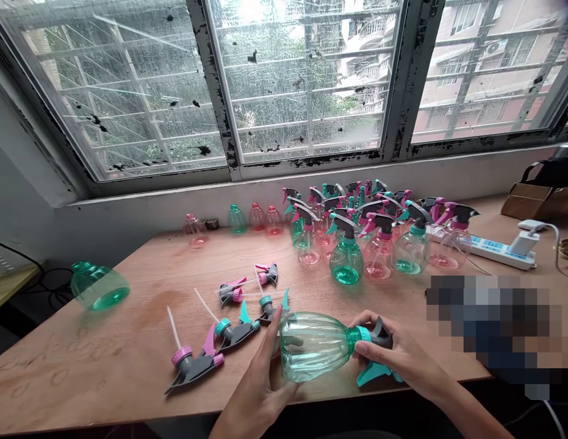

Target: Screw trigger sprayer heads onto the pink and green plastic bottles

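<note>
A clear green spray bottle (pixel 313 346) lies sideways between my hands, over the table's front edge. My left hand (pixel 265 372) cups its base, fingers behind and thumb underneath. At the neck, my right hand (pixel 388 347) grips the teal collar of the grey spray head, whose teal trigger (pixel 374 373) points down. Left of my hands lie several loose spray heads with white tubes: a pink-collared one (pixel 192 366) nearest, a teal-collared one (pixel 235 332) beyond it, another teal one (pixel 266 305) beside the bottle, and pink ones (pixel 231 292) farther back.
Assembled spray bottles (pixel 346 259) crowd the back right of the wooden table (pixel 141 341). Headless bottles stand along the back, including a green one (pixel 237 219); another green bottle (pixel 100 286) is at the left edge. A power strip (pixel 498 251) and a brown bag (pixel 535 192) are at right.
</note>
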The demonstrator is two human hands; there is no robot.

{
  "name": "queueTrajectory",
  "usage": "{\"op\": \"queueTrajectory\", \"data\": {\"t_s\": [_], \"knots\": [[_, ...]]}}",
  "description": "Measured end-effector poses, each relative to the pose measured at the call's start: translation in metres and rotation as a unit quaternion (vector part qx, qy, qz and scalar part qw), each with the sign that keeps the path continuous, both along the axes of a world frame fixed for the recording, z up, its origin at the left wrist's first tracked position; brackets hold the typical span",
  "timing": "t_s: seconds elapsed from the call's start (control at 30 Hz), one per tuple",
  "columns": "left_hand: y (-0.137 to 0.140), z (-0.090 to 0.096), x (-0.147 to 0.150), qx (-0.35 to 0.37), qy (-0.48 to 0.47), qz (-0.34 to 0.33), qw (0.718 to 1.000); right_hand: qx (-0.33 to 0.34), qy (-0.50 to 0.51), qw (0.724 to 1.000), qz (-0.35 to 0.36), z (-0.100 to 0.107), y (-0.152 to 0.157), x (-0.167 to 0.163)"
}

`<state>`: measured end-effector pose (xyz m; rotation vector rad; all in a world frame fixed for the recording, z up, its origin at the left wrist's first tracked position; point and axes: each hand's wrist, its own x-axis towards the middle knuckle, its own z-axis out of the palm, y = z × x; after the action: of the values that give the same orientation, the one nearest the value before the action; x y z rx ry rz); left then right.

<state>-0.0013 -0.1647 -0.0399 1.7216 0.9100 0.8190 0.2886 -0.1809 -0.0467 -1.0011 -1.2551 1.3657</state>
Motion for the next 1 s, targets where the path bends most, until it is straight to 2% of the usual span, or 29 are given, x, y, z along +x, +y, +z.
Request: {"op": "queueTrajectory", "data": {"t_s": [0.27,0.47,0.77,1.0], "knots": [[0.000,0.004,-0.001,0.008,0.008,0.002,1.000,0.004,-0.002,1.000,0.002,0.001,0.001,0.000],[-0.001,0.001,0.003,-0.039,-0.065,0.001,0.997,0.002,0.006,1.000,0.000,0.000,0.000,-0.001],[-0.002,0.010,0.004,-0.046,-0.056,-0.010,0.997,0.002,0.000,1.000,-0.007,0.000,-0.001,-0.001],[0.000,0.005,0.002,-0.050,-0.047,-0.008,0.998,0.005,0.007,1.000,-0.007,0.002,-0.001,-0.002]]}}
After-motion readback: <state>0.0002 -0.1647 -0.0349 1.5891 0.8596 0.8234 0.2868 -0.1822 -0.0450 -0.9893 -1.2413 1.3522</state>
